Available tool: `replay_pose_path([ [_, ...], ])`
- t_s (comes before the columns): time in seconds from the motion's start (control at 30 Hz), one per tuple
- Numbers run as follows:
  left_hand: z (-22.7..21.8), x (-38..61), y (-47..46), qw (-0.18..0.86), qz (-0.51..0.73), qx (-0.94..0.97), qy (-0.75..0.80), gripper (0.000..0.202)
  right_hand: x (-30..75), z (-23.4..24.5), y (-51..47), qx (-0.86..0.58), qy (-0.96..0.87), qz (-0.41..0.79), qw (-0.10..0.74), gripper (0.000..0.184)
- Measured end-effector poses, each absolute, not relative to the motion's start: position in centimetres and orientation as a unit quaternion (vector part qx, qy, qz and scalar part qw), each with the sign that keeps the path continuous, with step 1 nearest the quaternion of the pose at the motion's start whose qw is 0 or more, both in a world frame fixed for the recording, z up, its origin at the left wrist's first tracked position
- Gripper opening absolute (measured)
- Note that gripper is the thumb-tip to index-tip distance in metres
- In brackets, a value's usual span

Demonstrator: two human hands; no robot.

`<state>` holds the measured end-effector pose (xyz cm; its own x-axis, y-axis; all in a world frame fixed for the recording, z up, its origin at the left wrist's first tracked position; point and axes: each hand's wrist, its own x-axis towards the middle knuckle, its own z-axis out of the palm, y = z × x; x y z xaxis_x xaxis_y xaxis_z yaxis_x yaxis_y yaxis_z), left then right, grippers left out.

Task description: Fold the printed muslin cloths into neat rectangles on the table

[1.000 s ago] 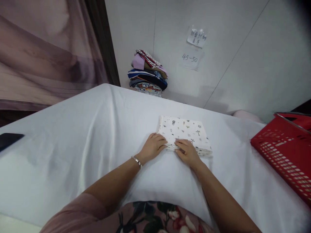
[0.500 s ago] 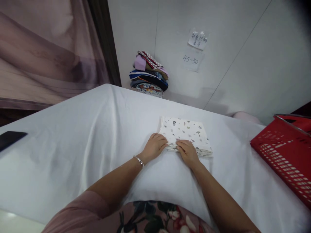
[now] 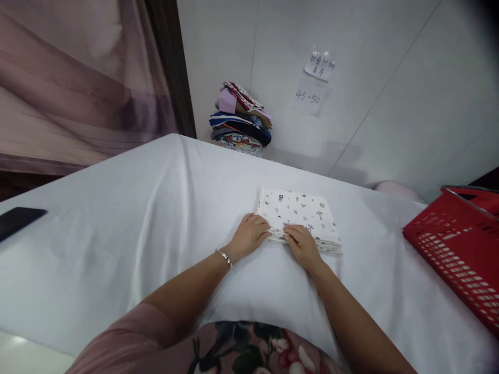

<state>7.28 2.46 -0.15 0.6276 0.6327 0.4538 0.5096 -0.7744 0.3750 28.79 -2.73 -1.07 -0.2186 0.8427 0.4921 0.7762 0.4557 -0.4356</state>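
A folded white cloth with small printed figures (image 3: pixel 302 213) lies on the white-covered table (image 3: pixel 136 208), a little right of centre. My left hand (image 3: pixel 247 235), with a bracelet on the wrist, has its fingers curled at the cloth's near left corner. My right hand (image 3: pixel 303 245) rests on the near edge with the fingers bent over the layers. Both hands pinch the near edge of the folded cloth.
A pile of folded coloured cloths (image 3: pixel 241 119) stands against the wall past the table's far edge. A red plastic basket (image 3: pixel 456 249) sits at the right. A dark phone (image 3: pixel 17 221) lies at the far left. Two paper notes (image 3: pixel 314 83) hang on the wall.
Both hands stay on the cloth's near edge with hardly any shift. The view has drifted slightly, so everything sits a bit further right and lower.
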Motion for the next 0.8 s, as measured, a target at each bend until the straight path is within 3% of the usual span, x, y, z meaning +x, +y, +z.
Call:
replay_pose_path([
  [0.6, -0.05, 7.23, 2.35, 0.094, 0.274, 0.906, 0.308, 0.014, 28.88, -0.97, -2.79, -0.509, -0.789, 0.048, 0.342, 0.018],
  [0.8, 0.06, 6.82, 2.36, 0.11, 0.267, 0.911, 0.294, 0.015, 29.39, -0.87, -2.84, -0.488, -0.808, 0.069, 0.323, 0.027],
])
